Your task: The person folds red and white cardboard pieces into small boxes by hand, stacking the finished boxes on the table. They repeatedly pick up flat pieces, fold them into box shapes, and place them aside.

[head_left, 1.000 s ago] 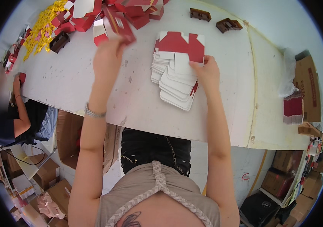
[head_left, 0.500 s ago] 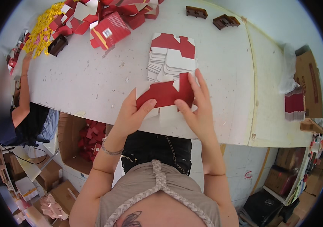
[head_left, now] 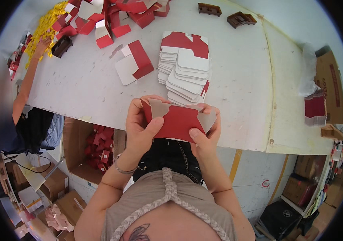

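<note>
Between my hands, at the table's front edge, is a partly folded red and white cardboard box [head_left: 175,122]. My left hand [head_left: 141,124] grips its left end, thumb on the red front panel and fingers behind. At the other end my right hand [head_left: 207,130] holds it the same way. The box's flaps stand up along its top and sides. Just beyond lies a fanned stack of flat box blanks [head_left: 187,74], mostly white side up with red parts at the far end. A folded red and white box [head_left: 136,62] rests left of the stack.
A heap of folded red boxes [head_left: 117,18] and a yellow pile [head_left: 45,24] lie far left, where a co-worker's hand [head_left: 42,45] reaches. Small brown trays [head_left: 209,10] stand at the back. A carton of red pieces [head_left: 75,144] sits below the table's front edge.
The flat red blank in my hands has come nearer to me and is bent up into a box shape. Another box has come to rest left of the stack. The co-worker's hand has reached farther in.
</note>
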`<state>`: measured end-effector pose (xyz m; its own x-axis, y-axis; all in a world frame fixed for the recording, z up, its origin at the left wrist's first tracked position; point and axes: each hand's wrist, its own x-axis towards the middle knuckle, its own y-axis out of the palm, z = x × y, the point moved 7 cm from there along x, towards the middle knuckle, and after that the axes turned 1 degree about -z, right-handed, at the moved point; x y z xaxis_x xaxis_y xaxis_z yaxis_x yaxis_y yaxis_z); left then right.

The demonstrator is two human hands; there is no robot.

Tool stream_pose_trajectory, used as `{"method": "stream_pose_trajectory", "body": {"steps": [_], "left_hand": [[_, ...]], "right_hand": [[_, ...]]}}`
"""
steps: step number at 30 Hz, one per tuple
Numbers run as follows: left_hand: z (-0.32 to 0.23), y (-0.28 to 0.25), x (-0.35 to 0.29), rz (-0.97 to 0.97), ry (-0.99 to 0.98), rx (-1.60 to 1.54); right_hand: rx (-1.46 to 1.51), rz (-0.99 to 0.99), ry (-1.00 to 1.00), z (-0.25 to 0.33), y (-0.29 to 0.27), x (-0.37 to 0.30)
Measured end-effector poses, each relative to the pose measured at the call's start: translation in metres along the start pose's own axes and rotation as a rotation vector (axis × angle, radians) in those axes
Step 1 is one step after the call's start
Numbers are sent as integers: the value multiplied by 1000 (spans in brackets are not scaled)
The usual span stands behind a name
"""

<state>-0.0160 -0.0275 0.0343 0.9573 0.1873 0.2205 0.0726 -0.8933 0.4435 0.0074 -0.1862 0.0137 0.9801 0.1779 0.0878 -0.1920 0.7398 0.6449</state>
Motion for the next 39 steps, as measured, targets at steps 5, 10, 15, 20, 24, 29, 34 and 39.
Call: {"method": "stream_pose_trajectory", "body": {"steps": [5, 10, 15, 20, 24, 29, 34, 39], "left_hand": [[13, -1, 4, -7, -109, -237], [39, -12, 13, 35, -249, -249], [43, -9, 16, 85, -522, 150], [25, -17, -52, 204, -474, 448], [15, -16, -92, 319, -325, 641], [19, -28, -99, 158, -322, 715], [-1, -2, -73, 57, -285, 695], [-12, 11, -46, 132, 33, 748]], "right_hand": [[109, 36, -41, 2, -2, 3], [249, 21, 137, -23, -19, 10], [103, -101, 430, -44, -17, -9], [-61, 75, 585, -47, -15, -55], [-302, 234, 702, -52, -11, -77], [-575, 276, 442, -59, -7, -75], [-710, 211, 37, -20, 1, -69], [-935, 305, -283, 7, 26, -49]]}}
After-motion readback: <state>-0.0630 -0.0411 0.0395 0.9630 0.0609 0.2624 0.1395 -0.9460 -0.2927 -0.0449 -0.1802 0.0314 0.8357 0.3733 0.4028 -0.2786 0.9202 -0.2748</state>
